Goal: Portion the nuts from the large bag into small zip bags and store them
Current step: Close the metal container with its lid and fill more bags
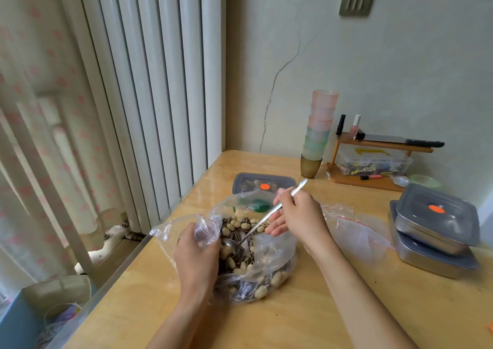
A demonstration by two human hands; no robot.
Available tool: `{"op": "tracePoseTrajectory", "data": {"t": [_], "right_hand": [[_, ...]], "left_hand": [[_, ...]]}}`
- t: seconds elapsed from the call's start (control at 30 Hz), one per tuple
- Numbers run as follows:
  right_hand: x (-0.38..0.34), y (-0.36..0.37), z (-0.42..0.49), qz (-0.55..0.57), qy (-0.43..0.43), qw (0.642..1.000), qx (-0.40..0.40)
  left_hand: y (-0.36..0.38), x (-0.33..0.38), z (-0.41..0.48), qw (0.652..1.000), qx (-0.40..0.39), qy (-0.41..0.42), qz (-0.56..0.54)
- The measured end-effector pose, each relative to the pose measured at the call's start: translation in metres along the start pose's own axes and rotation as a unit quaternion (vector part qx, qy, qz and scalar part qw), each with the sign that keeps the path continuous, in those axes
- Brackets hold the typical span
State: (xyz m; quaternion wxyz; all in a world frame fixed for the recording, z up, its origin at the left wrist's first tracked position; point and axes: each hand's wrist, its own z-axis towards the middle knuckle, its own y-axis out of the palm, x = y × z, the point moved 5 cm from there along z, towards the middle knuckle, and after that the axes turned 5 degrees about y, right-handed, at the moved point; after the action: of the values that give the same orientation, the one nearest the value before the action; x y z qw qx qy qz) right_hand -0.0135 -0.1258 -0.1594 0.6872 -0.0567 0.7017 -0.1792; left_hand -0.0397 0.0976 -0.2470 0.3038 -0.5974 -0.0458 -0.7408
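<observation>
Your left hand is closed around a small zip bag with a red seal strip. It grips the bag at the left rim of the large bag. Your right hand pinches the handle of a long metal spoon between thumb and forefinger, with the other fingers stretched out underneath. The spoon slants down to the left, and its bowl rests among the nuts, just beside your left fingers.

The large clear bag sits open on the wooden worktop, between your forearms. It holds shelled peanuts mixed with striped seeds.

More empty zip bags lie flat on the worktop just right of your right wrist. Beyond them, two steel containers with grey lids are stacked one on the other. A third grey-lidded container lies behind the large bag, toward the wall. A stack of pastel plastic cups stands further back by the wall.
</observation>
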Motion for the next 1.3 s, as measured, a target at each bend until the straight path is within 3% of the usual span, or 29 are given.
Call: {"op": "tracePoseTrajectory", "data": {"t": [0.2,0.37,0.5,0.6,0.83,0.97,1.07,1.3], "right_hand": [[0.009,-0.015,0.011,0.014,0.027,0.999,0.039],[0.004,-0.04,0.014,0.024,0.029,0.996,0.077],[-0.002,-0.059,0.014,0.007,0.021,0.994,0.107],[-0.007,-0.069,0.013,-0.005,0.014,0.991,0.132],[-0.019,-0.081,0.009,-0.006,-0.014,0.984,0.175],[-0.022,-0.079,0.007,-0.018,-0.031,0.985,0.166],[-0.025,-0.074,0.005,-0.038,-0.047,0.986,0.154],[-0.033,-0.069,0.0,-0.061,-0.084,0.983,0.153]], "left_hand": [[-0.003,0.007,-0.001,0.999,0.013,0.041,0.024],[0.004,0.02,-0.005,0.984,-0.019,0.164,0.068],[0.012,0.017,-0.004,0.986,-0.063,0.141,0.058],[0.016,0.019,0.004,0.977,-0.059,0.151,0.14],[0.03,0.029,0.016,0.934,-0.127,0.066,0.327],[0.041,0.034,0.008,0.939,-0.103,0.132,0.301],[0.047,0.035,0.002,0.938,-0.126,0.188,0.261],[0.042,0.033,0.005,0.946,-0.149,0.22,0.185]]}}
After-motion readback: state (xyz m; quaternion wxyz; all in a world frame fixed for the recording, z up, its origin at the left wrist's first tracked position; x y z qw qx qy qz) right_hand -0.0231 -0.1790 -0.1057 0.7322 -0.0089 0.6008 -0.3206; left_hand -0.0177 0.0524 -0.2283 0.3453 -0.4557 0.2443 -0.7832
